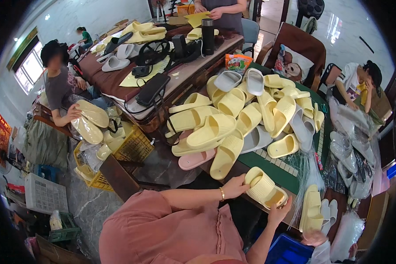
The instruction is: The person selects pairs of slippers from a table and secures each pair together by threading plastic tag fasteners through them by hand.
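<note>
In front of my body I hold a pale yellow slide slipper [260, 185] with a ribbed strap, tilted toward me. My left hand [236, 186], a gold bracelet at its wrist, grips the toe end. At the heel end, my right hand [278, 212] closes round the sole with its thumb on the footbed. Just beyond my hands lies a heap of loose yellow slippers [209, 130], with a pink slipper [197, 158] and a few grey slippers [254, 82] mixed in. The slippers partly cover a green mat [255, 165] on the table.
A bundle of clear plastic threads [310, 174] hangs over the near table edge. Yellow slippers [311, 207] stand beside it. Below are a blue crate [282, 251] and another person's blurred hand [314, 237]. Left, a seated person holds wrapped slippers [90, 121] above a yellow crate [134, 147].
</note>
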Available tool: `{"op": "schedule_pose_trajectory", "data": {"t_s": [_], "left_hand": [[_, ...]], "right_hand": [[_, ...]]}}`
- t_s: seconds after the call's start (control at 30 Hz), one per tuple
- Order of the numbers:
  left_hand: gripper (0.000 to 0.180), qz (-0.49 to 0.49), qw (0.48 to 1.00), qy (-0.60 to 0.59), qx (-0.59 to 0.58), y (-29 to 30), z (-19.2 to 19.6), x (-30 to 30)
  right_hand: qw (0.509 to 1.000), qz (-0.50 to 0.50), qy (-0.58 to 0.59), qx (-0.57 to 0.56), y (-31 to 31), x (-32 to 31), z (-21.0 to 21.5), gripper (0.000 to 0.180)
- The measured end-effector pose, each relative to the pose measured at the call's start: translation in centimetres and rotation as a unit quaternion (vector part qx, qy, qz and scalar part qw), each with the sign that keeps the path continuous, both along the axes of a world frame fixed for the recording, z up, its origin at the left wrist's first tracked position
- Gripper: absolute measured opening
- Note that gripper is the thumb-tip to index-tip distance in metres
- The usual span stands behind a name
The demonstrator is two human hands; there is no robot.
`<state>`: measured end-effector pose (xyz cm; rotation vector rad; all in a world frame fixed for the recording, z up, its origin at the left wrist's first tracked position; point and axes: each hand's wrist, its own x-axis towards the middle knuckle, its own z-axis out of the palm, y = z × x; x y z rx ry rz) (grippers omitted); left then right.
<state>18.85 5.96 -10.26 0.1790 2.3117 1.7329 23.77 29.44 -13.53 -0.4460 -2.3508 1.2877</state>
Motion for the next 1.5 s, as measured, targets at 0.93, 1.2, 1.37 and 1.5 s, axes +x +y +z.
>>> {"op": "schedule_pose_trajectory", "data": {"t_s": [0.93,1.2,1.37,1.5], "left_hand": [[0.051,-0.157,0.983,0.028,-0.09,-3.7,-0.4,-9.3],[0.071,-0.154,0.965,0.09,-0.191,0.0,-5.4,-4.3],[0.071,-0.135,0.97,0.044,-0.197,0.2,-6.7,-1.6],[0.065,-0.136,0.981,0.032,-0.133,-1.0,-8.4,-1.6]], "right_hand": [[0.955,0.168,0.015,0.243,1.4,-2.6,5.5,0.055],[0.974,0.074,-0.102,0.19,0.4,-0.5,-2.7,0.07],[0.972,0.102,-0.137,0.162,-1.2,0.0,-1.9,0.064],[0.985,0.093,-0.108,0.1,1.0,-0.8,-2.0,0.05]]}}
